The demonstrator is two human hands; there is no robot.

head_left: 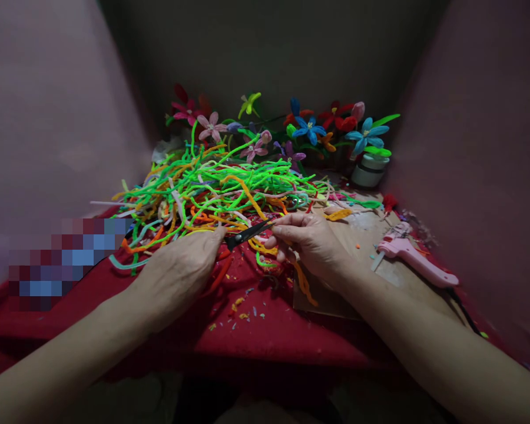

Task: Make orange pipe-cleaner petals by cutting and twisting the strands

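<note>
Scraps (236, 305) dot the red cloth (287, 335) at lower centre. Mid-frame, the left hand (183, 259) is wrapped around red-handled scissors (247, 234), blades toward the right hand (302, 238), which pinches what seems 1 orange stem (307, 287), likely steadying it. The pink glue gun (417, 259) lies right, perhaps within easy reach; beyond, a stem heap (247, 176) and flowers (310, 131) at upper centre.

The desk (287, 344) wears a red cloth (159, 341). On it lie a tangled heap of fuzzy stems (256, 176) (green ones showing brightest), a cardboard sheet (353, 240) and scattered clippings (244, 316).
</note>
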